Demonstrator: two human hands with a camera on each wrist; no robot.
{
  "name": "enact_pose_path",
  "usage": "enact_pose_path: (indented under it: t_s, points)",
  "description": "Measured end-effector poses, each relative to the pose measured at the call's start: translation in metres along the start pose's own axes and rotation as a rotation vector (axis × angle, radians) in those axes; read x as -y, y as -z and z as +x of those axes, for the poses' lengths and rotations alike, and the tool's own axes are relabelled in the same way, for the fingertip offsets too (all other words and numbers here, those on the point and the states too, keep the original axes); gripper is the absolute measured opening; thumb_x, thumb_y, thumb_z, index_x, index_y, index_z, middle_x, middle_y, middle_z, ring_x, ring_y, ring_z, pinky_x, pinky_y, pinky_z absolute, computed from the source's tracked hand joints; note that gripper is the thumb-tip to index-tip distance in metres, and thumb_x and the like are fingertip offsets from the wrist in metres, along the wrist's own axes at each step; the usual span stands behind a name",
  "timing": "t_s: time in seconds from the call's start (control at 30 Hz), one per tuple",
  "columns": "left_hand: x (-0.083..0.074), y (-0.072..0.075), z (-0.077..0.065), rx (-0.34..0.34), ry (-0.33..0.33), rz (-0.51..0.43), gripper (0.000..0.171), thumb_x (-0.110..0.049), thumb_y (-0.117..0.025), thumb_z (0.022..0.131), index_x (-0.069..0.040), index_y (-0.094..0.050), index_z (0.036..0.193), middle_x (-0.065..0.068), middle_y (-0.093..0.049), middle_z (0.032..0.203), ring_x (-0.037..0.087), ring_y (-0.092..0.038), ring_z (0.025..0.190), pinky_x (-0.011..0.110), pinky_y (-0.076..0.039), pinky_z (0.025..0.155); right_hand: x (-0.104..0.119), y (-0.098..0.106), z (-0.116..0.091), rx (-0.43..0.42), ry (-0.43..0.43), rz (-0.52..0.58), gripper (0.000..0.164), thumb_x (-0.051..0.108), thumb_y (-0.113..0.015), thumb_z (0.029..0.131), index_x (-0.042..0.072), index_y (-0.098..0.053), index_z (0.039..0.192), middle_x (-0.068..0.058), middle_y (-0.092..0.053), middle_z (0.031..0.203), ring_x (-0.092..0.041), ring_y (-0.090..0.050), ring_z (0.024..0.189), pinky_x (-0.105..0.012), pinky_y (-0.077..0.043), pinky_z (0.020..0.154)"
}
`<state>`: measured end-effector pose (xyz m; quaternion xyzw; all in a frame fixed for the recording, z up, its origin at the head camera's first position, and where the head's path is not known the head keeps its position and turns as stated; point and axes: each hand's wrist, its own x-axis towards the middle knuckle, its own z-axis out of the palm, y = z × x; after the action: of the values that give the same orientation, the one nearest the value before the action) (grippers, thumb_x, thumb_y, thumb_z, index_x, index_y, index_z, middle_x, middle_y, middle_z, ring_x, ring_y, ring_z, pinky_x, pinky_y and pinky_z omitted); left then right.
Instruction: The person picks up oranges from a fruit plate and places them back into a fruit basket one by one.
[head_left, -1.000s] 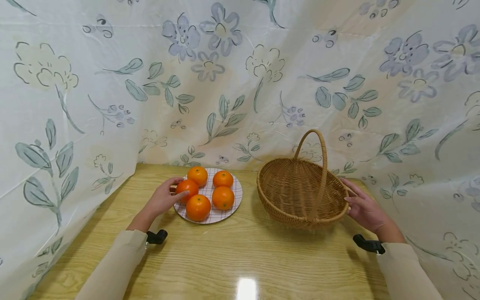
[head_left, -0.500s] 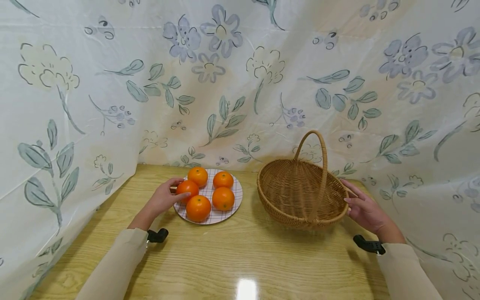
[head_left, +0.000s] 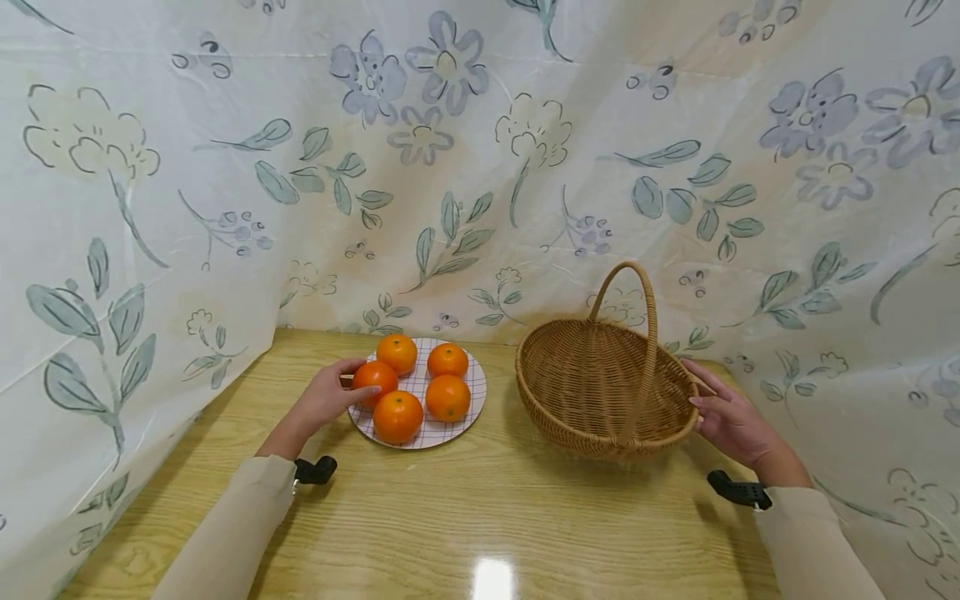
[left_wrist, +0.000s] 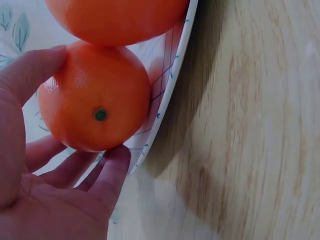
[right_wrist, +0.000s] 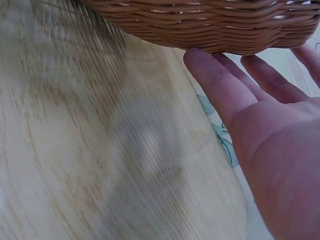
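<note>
On a round plate (head_left: 471, 417) with a checked pattern lie several oranges, each with a small green stem end. My left hand (head_left: 324, 397) holds the leftmost orange (left_wrist: 95, 97), thumb on one side and fingers on the other; the fruit still sits on the plate. Another orange (left_wrist: 117, 20) touches it in the left wrist view. To the right, a brown wicker basket (head_left: 585, 383) with an arched handle stands with nothing inside. My right hand (head_left: 731, 421) touches the right side of the basket, its fingers extended along the woven wall (right_wrist: 215, 30).
Both plate and basket stand on a wood-grain table (head_left: 420, 517), near its back edge. A floral cloth (head_left: 450, 167) hangs behind and along both sides. Each wrist carries a black strap-on camera mount, the left (head_left: 315, 471) and the right (head_left: 738, 489).
</note>
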<state>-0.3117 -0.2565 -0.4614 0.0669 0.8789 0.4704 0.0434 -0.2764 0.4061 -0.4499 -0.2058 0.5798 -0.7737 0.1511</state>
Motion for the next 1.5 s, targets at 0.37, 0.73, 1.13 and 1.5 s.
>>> enact_pose_path:
  t_s: [0.37, 0.73, 1.13, 1.5]
  points:
    - [0.002, 0.003, -0.001, -0.017, 0.007, -0.053, 0.082, -0.039, -0.078, 0.091, -0.005, -0.039, 0.155, 0.022, -0.047, 0.152, 0.039, -0.051, 0.131, 0.053, -0.047, 0.111, -0.001, 0.001, 0.002, 0.015, 0.011, 0.008, 0.068, -0.008, -0.025, 0.106, 0.014, -0.002, 0.166, 0.000, -0.049, 0.150, -0.015, -0.059, 0.130, -0.035, -0.058, 0.098]
    - [-0.019, 0.011, -0.006, -0.072, -0.063, -0.086, 0.078, -0.040, -0.079, 0.090, -0.013, -0.044, 0.154, 0.021, -0.047, 0.152, 0.042, -0.050, 0.133, 0.054, -0.051, 0.106, 0.002, -0.001, 0.001, -0.017, -0.011, 0.018, 0.069, -0.006, -0.027, 0.106, 0.018, -0.003, 0.166, 0.005, -0.047, 0.149, -0.013, -0.060, 0.129, -0.034, -0.057, 0.097]
    - [-0.060, -0.001, -0.008, -0.045, -0.145, -0.124, 0.074, -0.035, -0.082, 0.088, -0.019, -0.048, 0.152, 0.017, -0.049, 0.152, 0.040, -0.052, 0.133, 0.050, -0.055, 0.102, 0.002, 0.000, 0.000, -0.020, -0.040, -0.008, 0.072, -0.006, -0.029, 0.106, 0.023, -0.002, 0.167, 0.006, -0.043, 0.149, -0.013, -0.059, 0.129, -0.035, -0.058, 0.095]
    - [-0.087, -0.020, -0.005, 0.014, -0.205, -0.191, 0.071, -0.032, -0.082, 0.088, -0.021, -0.049, 0.150, 0.013, -0.052, 0.149, 0.038, -0.055, 0.129, 0.048, -0.057, 0.099, -0.001, 0.000, 0.003, 0.001, -0.041, -0.019, 0.072, -0.007, -0.029, 0.106, 0.027, -0.009, 0.167, 0.007, -0.042, 0.152, -0.012, -0.056, 0.132, -0.035, -0.056, 0.099]
